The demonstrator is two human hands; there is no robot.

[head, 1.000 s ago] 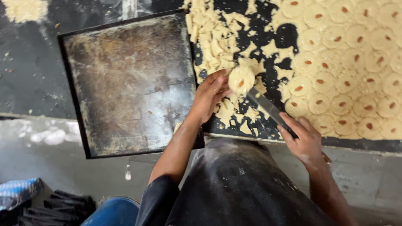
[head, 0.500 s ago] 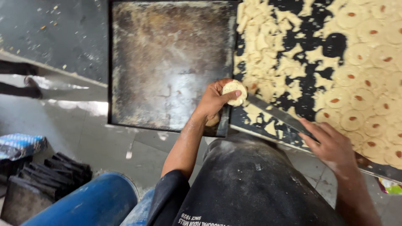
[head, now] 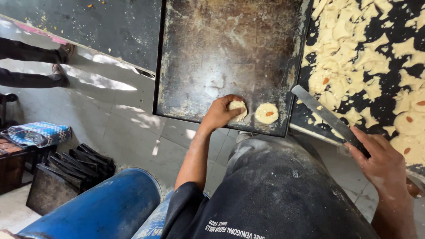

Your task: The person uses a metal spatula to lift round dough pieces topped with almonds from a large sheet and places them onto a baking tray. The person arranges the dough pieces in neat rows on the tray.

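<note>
My left hand (head: 219, 114) rests on the near edge of a dark, worn metal baking tray (head: 221, 53), fingers closed over a round piece of pale dough (head: 239, 108). Just to its right a second dough round (head: 266, 113) with a reddish nut in the middle lies on the tray. My right hand (head: 380, 161) grips the handle of a long flat metal blade (head: 323, 115), which points up and left over the black worktop (head: 385, 66). That worktop is strewn with leftover dough scraps (head: 349, 53) and cut rounds topped with nuts (head: 409, 121).
A blue barrel (head: 102, 208) stands at the lower left, beside a stack of dark trays (head: 71, 172) on the grey tiled floor. A woven checked bag (head: 37, 132) lies further left. Another person's legs and shoes (head: 35, 66) show at the upper left.
My left hand carried dough rounds from the worktop across to the tray; one now lies there. The right hand stayed on the blade. The view swung left.
</note>
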